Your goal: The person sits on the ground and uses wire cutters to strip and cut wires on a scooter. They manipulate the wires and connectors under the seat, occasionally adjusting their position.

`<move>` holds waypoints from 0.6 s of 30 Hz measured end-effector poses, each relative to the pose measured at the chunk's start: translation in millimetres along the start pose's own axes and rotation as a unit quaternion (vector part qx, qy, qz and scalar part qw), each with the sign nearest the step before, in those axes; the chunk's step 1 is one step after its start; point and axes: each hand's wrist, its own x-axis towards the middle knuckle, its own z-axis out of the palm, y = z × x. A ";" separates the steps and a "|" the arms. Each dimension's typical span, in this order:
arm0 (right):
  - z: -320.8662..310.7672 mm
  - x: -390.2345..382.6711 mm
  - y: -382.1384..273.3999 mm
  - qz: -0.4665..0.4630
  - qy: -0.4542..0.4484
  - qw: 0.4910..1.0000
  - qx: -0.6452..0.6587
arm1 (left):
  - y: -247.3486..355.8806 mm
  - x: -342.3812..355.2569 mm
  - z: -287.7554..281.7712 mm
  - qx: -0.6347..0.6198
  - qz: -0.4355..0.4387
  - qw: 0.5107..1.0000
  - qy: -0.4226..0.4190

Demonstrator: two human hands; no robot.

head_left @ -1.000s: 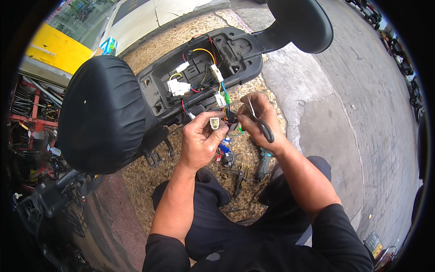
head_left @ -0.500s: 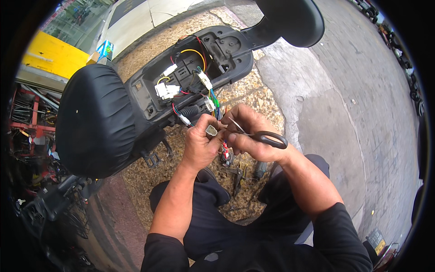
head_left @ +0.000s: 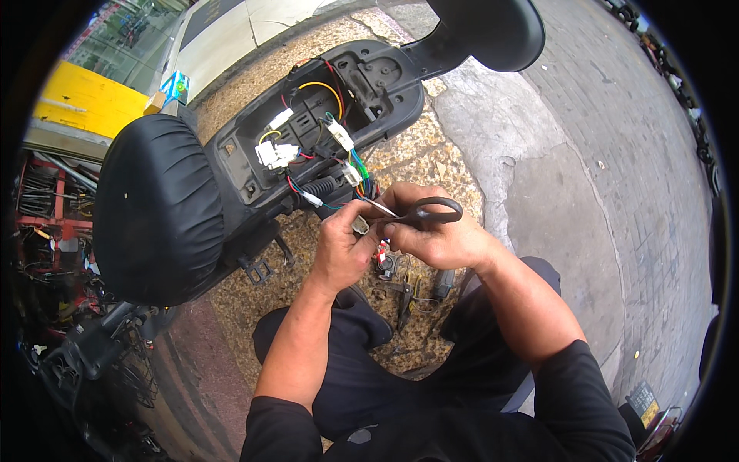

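Note:
My left hand [head_left: 339,245] is closed, pinching a small off-white wire connector [head_left: 359,225] between thumb and fingers. Close against it, my right hand [head_left: 439,237] grips a pair of scissors [head_left: 416,218] with black handles. The metal blades point left, toward the left fingertips, and their tips lie close to wires there. Whether the blades touch a wire is hidden by the fingers. Just beyond both hands, coloured wires with white connectors [head_left: 339,136] hang from the open body [head_left: 402,73] of a scooter or similar vehicle. One small white connector [head_left: 312,199] lies beside my left hand.
A black padded seat [head_left: 158,208] stands at the left, and another black seat-like part [head_left: 504,35] rises at the far end. Tools and loose parts [head_left: 404,296] lie on the ground between my feet. Parts racks [head_left: 58,200] and a yellow panel [head_left: 88,100] are at far left.
My right hand has turned the scissors: the blades now point more to the left, and the handle has shifted up and left. My left hand still pinches the connector.

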 end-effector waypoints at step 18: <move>10.7 -1.6 5.4 -0.102 0.020 0.983 -0.152 | -11.8 -0.1 8.3 0.126 0.073 0.983 0.111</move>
